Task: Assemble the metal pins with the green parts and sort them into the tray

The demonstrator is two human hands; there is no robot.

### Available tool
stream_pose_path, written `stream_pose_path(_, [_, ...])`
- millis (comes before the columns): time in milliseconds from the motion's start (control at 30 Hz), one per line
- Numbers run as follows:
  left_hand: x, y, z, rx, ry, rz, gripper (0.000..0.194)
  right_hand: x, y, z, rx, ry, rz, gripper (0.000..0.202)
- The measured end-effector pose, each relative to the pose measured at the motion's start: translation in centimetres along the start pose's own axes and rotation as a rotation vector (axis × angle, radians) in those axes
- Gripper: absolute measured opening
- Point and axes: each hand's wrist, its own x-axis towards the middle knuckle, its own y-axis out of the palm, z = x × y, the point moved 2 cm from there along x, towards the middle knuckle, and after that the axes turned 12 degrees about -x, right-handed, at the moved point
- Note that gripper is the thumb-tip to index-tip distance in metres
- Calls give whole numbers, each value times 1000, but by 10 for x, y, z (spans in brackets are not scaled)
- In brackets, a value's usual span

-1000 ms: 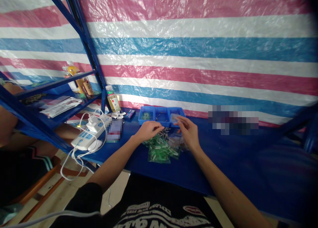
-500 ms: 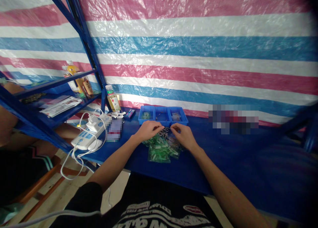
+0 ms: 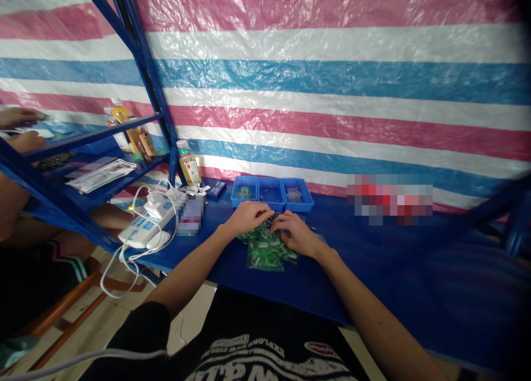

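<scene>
A pile of small clear bags with green contents lies on the blue table in front of me. Dark, shiny metal pieces show at the pile's far side, between my hands. My left hand rests at the pile's upper left, thumb and fingers pinched together; whatever they hold is too small to make out. Over the right part of the pile, my right hand has its fingers curled in and its fingertips down at the metal pieces. What lies between those fingertips is hidden.
Three joined blue trays with small parts stand just beyond my hands. To the left are a phone, a white power strip with tangled cords, and a bottle. Behind the blue frame post, another person's hands are at work.
My right hand has moved left and in over the pile, closer to my left hand. The left hand stays nearly where it was. The other person's hands have come into view at far left.
</scene>
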Motion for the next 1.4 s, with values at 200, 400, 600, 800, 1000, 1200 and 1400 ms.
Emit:
stream_pose_path(200, [0, 0, 0, 1, 2, 3, 40, 0, 0, -5, 9, -8, -8, 16])
stream_pose_path(400, [0, -1, -2, -2, 5, 11, 39, 2, -1, -6, 36, 1, -36, 12])
stream_pose_path(600, [0, -2, -3, -46, 11, -13, 35, 5, -12, -4, 177, 126, -191, 14])
stream_pose_path(800, [0, -4, -5, -63, 31, -31, 37, 0, -10, -16, 372, 438, -375, 14])
stream_pose_path(1000, [-1, -6, -7, -105, -5, -40, 34, -1, -6, -23, 578, 554, -406, 18])
stream_pose_path(1200, [-1, -3, -2, -141, 5, -105, 45, 1, -6, -26, 697, 608, -408, 32])
stream_pose_path(1400, [0, -4, -2, -90, 91, -102, 28, 2, -6, -22, 796, 632, -379, 38])
